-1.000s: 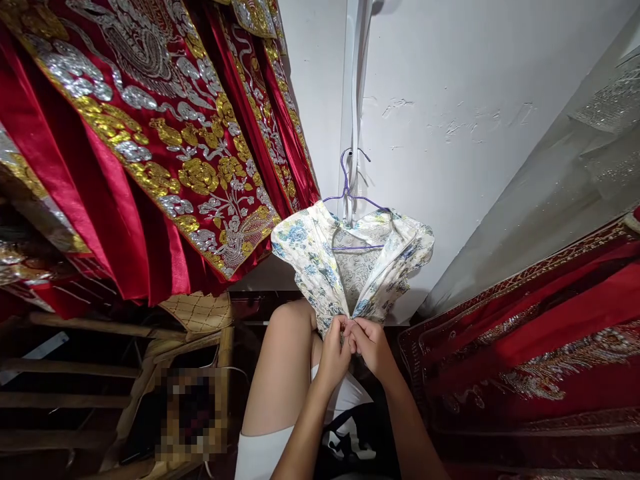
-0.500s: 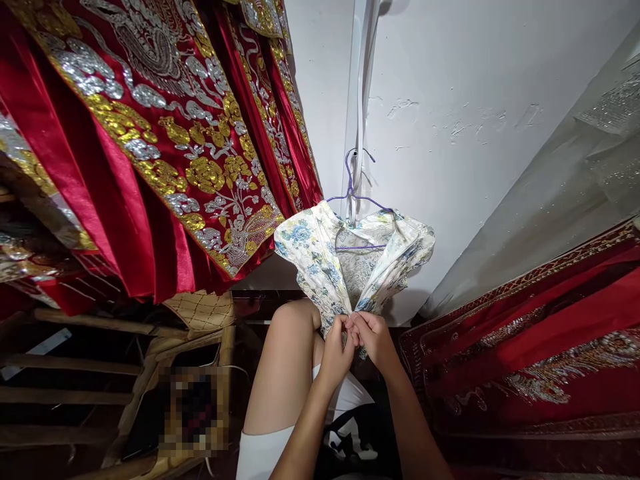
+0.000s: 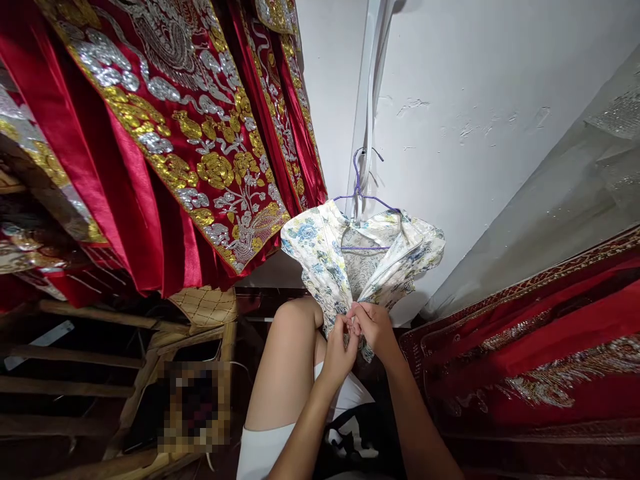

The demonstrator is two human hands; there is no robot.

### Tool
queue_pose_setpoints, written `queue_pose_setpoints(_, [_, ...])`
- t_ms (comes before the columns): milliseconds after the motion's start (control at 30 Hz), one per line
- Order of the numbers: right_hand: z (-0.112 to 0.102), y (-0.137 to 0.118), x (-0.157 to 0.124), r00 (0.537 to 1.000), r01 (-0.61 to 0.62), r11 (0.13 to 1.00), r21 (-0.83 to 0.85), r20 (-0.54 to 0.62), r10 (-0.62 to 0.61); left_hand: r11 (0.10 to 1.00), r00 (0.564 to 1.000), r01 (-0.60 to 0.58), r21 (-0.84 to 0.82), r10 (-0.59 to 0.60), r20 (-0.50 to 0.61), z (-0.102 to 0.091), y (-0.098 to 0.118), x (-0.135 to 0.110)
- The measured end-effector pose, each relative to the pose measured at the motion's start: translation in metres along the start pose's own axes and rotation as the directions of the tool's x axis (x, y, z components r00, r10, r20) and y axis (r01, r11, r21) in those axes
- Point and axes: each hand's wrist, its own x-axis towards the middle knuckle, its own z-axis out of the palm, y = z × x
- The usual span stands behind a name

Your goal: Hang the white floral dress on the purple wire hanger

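A small white dress with blue and yellow flowers (image 3: 320,257) hangs on a purple wire hanger (image 3: 361,193) against the white wall. Its front opening gapes at the top and closes lower down. My left hand (image 3: 339,350) and my right hand (image 3: 375,330) meet at that closing point, fingers pinched on the two cloth edges. Both hands touch each other. What sits between the fingertips is too small to make out.
Red robes with gold and silver embroidery (image 3: 165,133) hang at the left. More red embroidered cloth (image 3: 540,353) lies at the right. A white pipe (image 3: 367,100) runs up the wall. Wooden shelving (image 3: 100,373) stands lower left. My bare knee (image 3: 290,333) is under the dress.
Both hands have climbed a little higher along the dress opening, staying pinched on its edges. The view has shifted slightly to the left.
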Motion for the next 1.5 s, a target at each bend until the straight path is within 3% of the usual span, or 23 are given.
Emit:
queue_pose_setpoints(200, [0.001, -0.015, 0.005, 1.0, -0.016, 0.999, -0.038, -0.018, 0.015, 0.999, 0.999, -0.03, -0.017, 0.029, -0.034, 0.008, -0.009, -0.001])
queue_pose_setpoints(367, [-0.003, -0.034, 0.02, 0.996, 0.063, 0.992, -0.106, -0.056, -0.069, 0.998, 0.999, -0.047, -0.046, 0.047, -0.011, 0.017, -0.019, 0.001])
queue_pose_setpoints(533, [-0.008, -0.054, 0.04, 0.992, 0.09, 0.996, -0.022, -0.091, -0.091, 0.997, 0.999, -0.04, -0.062, 0.04, 0.008, 0.023, -0.023, -0.001])
queue_pose_setpoints(933, [-0.025, -0.111, 0.082, 0.932, 0.323, 0.946, 0.006, -0.173, -0.317, 0.999, 0.993, -0.045, -0.019, 0.046, 0.105, 0.03, -0.019, -0.004])
queue_pose_setpoints(1100, [-0.029, -0.127, 0.085, 0.914, 0.378, 0.925, 0.026, -0.167, -0.369, 0.999, 0.99, -0.054, 0.004, 0.053, 0.131, 0.026, -0.019, -0.001])
queue_pose_setpoints(1233, [-0.029, -0.12, 0.078, 0.909, 0.399, 0.917, -0.003, -0.13, -0.396, 0.988, 0.975, -0.148, 0.035, 0.14, 0.174, 0.002, 0.005, 0.029])
queue_pose_setpoints(1333, [-0.029, -0.114, 0.071, 0.916, 0.384, 0.923, -0.011, -0.12, -0.382, 0.962, 0.962, -0.272, 0.033, 0.272, 0.014, -0.026, 0.048, 0.069])
queue_pose_setpoints(1400, [-0.031, -0.115, 0.065, 0.914, 0.391, 0.92, -0.021, -0.106, -0.391, 0.918, 0.906, -0.378, 0.116, 0.393, -0.159, -0.044, 0.082, 0.099])
queue_pose_setpoints(1500, [-0.032, -0.121, 0.059, 0.899, 0.431, 0.902, -0.029, -0.079, -0.432, 0.808, 0.818, -0.538, 0.242, 0.569, -0.082, -0.06, 0.124, 0.135])
